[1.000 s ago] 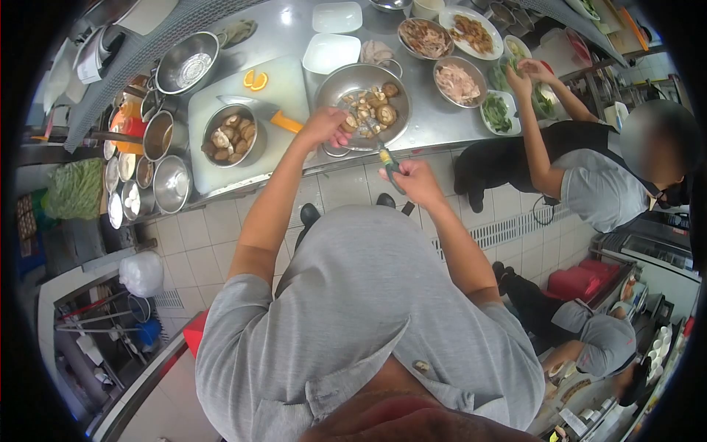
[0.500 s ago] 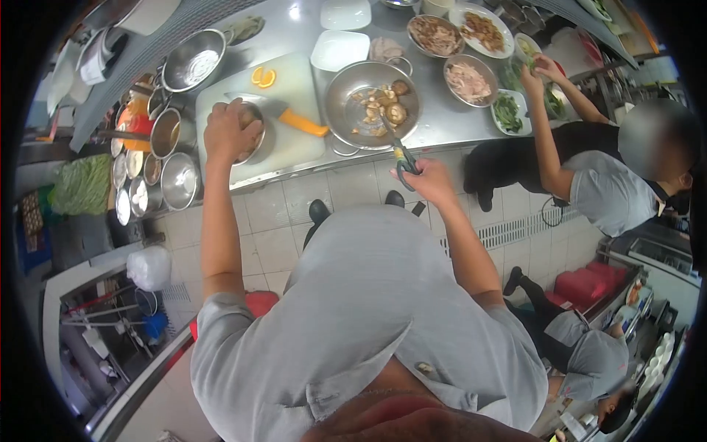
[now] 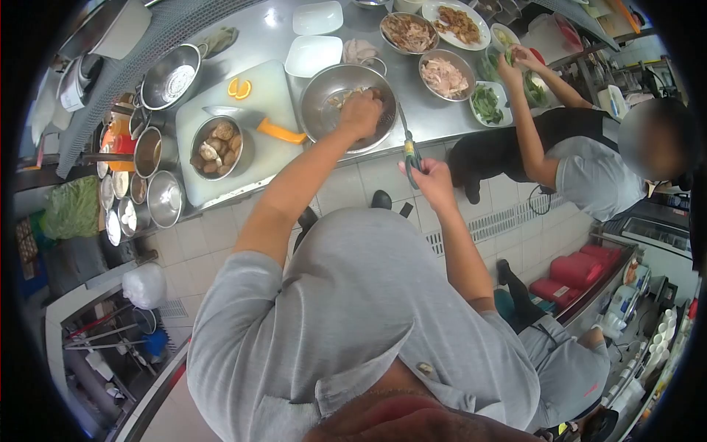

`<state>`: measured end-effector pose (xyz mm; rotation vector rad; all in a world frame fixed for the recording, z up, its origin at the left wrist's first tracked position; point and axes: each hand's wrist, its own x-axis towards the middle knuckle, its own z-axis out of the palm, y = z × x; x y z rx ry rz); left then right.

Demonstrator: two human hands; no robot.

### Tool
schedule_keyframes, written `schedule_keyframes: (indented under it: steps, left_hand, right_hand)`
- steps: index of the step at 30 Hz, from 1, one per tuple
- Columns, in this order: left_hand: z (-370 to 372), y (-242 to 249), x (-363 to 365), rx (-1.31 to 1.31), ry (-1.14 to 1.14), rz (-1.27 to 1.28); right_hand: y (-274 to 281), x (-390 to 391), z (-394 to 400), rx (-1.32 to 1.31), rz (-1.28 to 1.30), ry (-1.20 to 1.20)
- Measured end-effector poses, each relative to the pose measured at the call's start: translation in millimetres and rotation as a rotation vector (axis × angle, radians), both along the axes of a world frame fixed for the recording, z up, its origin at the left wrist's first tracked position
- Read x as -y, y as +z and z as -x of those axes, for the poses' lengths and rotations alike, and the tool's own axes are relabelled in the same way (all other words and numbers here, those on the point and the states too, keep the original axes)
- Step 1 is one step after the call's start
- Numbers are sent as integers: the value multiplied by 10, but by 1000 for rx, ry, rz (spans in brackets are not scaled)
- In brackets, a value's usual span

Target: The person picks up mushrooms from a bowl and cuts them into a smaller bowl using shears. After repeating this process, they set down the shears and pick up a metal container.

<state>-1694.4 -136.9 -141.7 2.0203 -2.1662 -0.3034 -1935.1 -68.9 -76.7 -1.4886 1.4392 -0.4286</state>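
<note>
My left hand (image 3: pixel 361 116) is down inside the large metal bowl (image 3: pixel 308 110), fingers curled among mushroom pieces (image 3: pixel 335 100); what they grip is hidden. Off the bowl's right rim, my right hand (image 3: pixel 434 181) grips the green handles of a pair of scissors (image 3: pixel 409 147), blades pointing up and away from me. To the left, a smaller steel bowl (image 3: pixel 240 163) of whole brown mushrooms (image 3: pixel 219 149) sits on the white cutting board (image 3: pixel 269 90). A knife with an orange handle (image 3: pixel 281 132) lies between the two bowls.
Two orange pieces (image 3: pixel 239 88) lie on the board. White dishes (image 3: pixel 314 56) stand behind the large bowl, with bowls of sliced meat (image 3: pixel 446 74) and greens (image 3: pixel 487 103) to the right. A co-worker (image 3: pixel 596 162) handles greens at the right. Metal bowls (image 3: pixel 166 200) crowd the left.
My left hand has moved right, from the smaller mushroom bowl into the large bowl. The scissors in my right hand have come out of the large bowl to its right side.
</note>
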Motion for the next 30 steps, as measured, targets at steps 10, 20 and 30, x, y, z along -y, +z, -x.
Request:
schedule_keyframes:
  steps: [10,20,30]
  left_hand:
    - [-812,181,-314,-1216,424,-316]
    - [-914,316,-584,-1581,464,-405]
    - [-799,165,-619,-1406,476,-312]
  right_hand:
    - [17,-23,-85,-177,275,257]
    - [324,-43,-319,-284,515,429]
    - [532,-81,-340,-416,349,487]
